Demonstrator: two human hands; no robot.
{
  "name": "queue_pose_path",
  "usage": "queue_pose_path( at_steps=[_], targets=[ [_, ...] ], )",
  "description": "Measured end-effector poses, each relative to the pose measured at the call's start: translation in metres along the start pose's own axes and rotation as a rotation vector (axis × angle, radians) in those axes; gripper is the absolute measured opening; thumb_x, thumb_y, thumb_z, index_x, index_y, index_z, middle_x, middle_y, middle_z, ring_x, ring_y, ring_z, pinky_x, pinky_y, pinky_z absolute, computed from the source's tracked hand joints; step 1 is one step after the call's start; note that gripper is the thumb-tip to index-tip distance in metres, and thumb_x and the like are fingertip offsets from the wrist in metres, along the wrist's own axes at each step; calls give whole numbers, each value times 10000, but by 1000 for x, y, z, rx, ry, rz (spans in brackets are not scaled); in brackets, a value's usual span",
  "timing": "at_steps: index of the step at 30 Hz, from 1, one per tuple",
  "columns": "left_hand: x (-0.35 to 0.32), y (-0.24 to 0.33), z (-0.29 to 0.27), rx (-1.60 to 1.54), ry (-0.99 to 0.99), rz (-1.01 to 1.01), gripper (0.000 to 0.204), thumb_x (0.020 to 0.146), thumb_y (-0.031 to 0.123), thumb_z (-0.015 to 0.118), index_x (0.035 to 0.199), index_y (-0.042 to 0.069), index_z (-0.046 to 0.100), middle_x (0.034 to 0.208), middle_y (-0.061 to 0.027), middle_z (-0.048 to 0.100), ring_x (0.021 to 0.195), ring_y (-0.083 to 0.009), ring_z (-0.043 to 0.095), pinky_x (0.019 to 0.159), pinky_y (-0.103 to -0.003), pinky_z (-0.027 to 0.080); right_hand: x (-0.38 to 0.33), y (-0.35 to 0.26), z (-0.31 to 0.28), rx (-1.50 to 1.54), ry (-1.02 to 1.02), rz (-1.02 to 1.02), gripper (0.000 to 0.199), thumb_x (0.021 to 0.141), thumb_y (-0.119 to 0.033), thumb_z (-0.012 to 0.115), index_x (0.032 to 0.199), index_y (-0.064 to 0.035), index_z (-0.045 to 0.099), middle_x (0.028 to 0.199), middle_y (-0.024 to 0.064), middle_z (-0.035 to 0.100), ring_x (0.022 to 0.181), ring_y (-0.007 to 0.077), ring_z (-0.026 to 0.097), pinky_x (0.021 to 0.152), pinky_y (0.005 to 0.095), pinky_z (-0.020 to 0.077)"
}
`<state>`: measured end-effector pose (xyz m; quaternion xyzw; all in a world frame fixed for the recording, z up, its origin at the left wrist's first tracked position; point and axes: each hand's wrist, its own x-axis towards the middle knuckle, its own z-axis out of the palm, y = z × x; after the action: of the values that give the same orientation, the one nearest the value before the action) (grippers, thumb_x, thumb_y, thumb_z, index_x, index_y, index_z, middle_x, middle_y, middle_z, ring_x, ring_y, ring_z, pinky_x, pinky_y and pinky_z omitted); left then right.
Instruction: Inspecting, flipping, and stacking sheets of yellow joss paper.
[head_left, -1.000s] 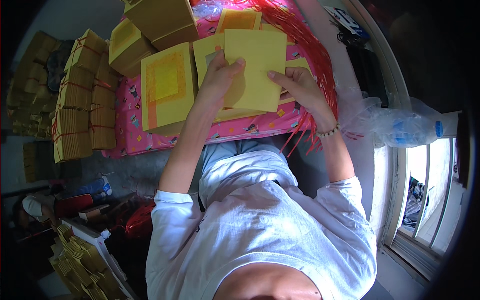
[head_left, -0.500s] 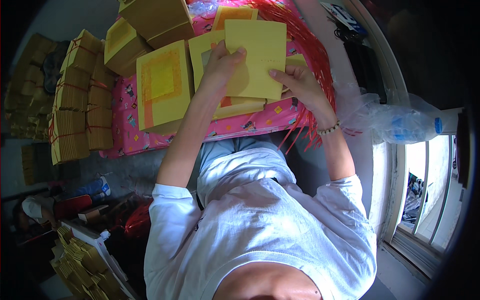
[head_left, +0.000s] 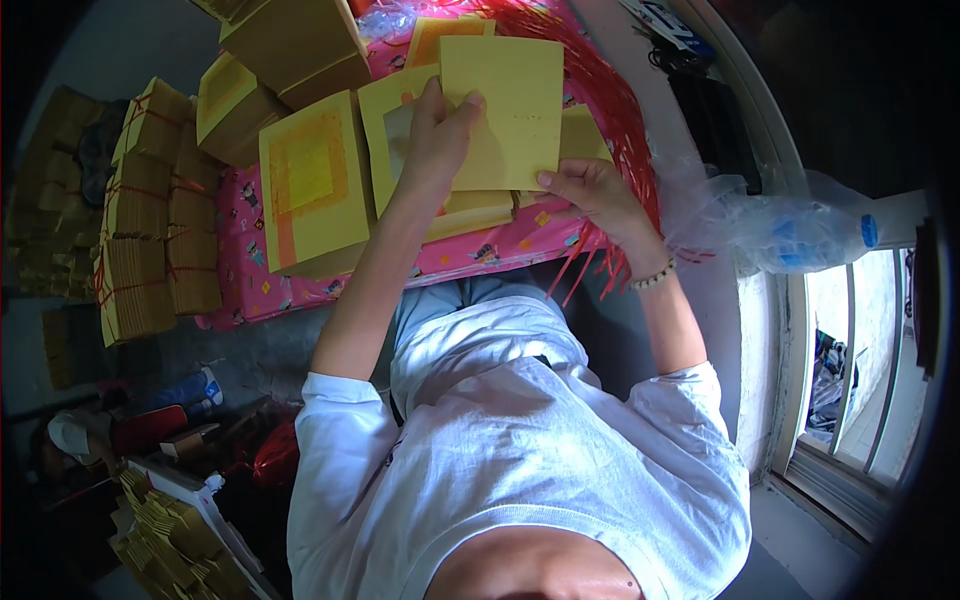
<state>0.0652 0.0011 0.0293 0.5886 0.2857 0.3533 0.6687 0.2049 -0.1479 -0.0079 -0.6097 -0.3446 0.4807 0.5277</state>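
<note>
Fingers [head_left: 455, 105] of the left hand [head_left: 435, 140] are curling over the left edge of the plain yellow rectangular paper sheet [head_left: 510, 110], thumb under and fingertips on top, closed on it in a light pinch. At the far left, tied bundles of tan paper with red string [head_left: 150, 230] are standing in rows, well apart from the work. Next to them, a thick yellow paper stack with an orange square printed on its top [head_left: 310, 185] is lying on the pink patterned cloth [head_left: 250, 270] that is covering the surface. The sheet itself is being held up, tilted, just above another yellow stack [head_left: 470, 205] in the middle of the cloth. Further right, the right hand [head_left: 590, 190] is supporting the sheet's lower right corner, its fingers partly closed on the edge; how firmly, I cannot tell. Behind it, loose red plastic strings [head_left: 610, 110] are spilling over the cloth, and a crumpled clear plastic bag [head_left: 770, 220] is lying by the window.

Doing this well seems to call for keeping both grips at the edges, so the thin sheet is staying flat and uncreased, and squaring its corners with the stack beneath.
</note>
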Motion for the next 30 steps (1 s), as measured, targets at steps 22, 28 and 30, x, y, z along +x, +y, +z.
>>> queue_pose_path(
  at_steps=[22, 28, 30],
  targets=[
    [110, -32, 44, 1051, -736, -105, 666, 675, 429, 749, 1161, 17, 554, 1041, -138, 613, 977, -219, 589, 840, -310, 455, 24, 42, -79, 262, 392, -65, 256, 864, -142, 626, 1044, 0, 512, 902, 97, 618, 750, 153, 650, 663, 252, 581],
    [126, -73, 55, 1306, -838, -51, 632, 665, 352, 729, 1160, -9, 573, 1101, -167, 621, 1003, -285, 606, 850, -362, 478, 37, 72, -69, 221, 390, 15, 268, 878, -144, 602, 1066, 10, 491, 954, 112, 609, 776, 178, 653, 705, 294, 583],
    [126, -83, 59, 1411, -792, 6, 598, 682, 333, 716, 1154, -7, 579, 1099, -173, 623, 1004, -296, 606, 845, -372, 484, 38, 77, -68, 214, 388, 31, 275, 879, -145, 601, 1070, 14, 484, 959, 115, 608, 779, 183, 653, 712, 302, 583]
  ],
)
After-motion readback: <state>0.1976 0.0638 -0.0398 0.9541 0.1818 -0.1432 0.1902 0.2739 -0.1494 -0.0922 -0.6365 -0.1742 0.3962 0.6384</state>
